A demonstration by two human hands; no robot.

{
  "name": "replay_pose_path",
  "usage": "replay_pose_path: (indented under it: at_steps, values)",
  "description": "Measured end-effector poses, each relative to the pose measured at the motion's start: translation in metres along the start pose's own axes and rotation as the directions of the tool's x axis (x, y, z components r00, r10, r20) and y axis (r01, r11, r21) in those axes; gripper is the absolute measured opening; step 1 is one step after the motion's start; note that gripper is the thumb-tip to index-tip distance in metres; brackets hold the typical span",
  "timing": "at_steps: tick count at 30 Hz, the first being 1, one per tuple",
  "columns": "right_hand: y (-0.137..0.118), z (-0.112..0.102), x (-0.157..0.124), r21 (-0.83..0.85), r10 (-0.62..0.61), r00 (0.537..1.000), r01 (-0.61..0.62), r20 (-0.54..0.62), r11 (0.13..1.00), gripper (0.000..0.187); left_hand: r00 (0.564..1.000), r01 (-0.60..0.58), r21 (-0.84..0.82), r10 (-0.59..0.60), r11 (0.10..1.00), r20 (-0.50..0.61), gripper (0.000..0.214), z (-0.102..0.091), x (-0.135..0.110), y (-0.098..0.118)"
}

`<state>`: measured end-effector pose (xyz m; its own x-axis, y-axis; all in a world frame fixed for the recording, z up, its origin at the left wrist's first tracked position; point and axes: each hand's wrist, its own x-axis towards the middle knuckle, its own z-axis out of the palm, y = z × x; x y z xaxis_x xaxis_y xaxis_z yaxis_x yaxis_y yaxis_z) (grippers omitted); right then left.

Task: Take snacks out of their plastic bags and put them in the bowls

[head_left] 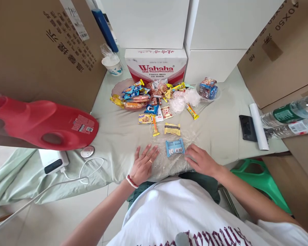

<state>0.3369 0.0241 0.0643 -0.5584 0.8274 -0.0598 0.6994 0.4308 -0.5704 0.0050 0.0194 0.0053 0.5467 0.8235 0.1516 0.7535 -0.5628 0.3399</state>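
Observation:
My left hand [145, 162] lies flat with fingers spread on a sheet of clear plastic film [160, 164] at the table's near edge. A ring and a beaded bracelet show on it. On the film rests a light blue snack packet [175, 147], between my two hands. My right hand [201, 159] is just right of that packet, fingers loosely curved and apart, with nothing visible in them. Whether its fingertips touch the packet I cannot tell. Just beyond lies a yellow snack packet [172, 129], with an orange-and-yellow snack stick [155, 125] to its left.
A pink bowl [115, 89] of wrapped snacks, loose snacks and crumpled clear plastic [178, 103] lie farther back. A small clear bowl [218, 94] holds more packets. A Wahaha carton [156, 66] stands behind. Left are a red jug [51, 124] and power bank [53, 160]; right, bottles [287, 114] and a phone [247, 128].

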Motion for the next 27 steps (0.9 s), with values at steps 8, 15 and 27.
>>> replay_pose_path:
  at_steps: [8, 15, 27]
  values:
    - [0.032, 0.044, -0.049, -0.085, -0.075, 0.996, 0.070, -0.057, 0.994, 0.031, 0.899, -0.246, -0.206, 0.302, 0.947, 0.316, 0.088, -0.020, -0.003, -0.024]
    - [0.041, 0.003, -0.020, 0.281, -0.004, 1.000, 0.003, 0.003, 0.960, 0.039, 0.993, -0.024, -0.362, 0.065, 0.932, 0.100, 0.036, -0.015, 0.006, -0.017]
    - [0.054, -0.056, 0.104, -0.167, 0.297, 0.952, -0.304, -0.068, 0.938, 0.050, 0.741, 0.549, -0.149, -0.562, 0.822, -0.367, 0.026, -0.018, 0.087, -0.047]
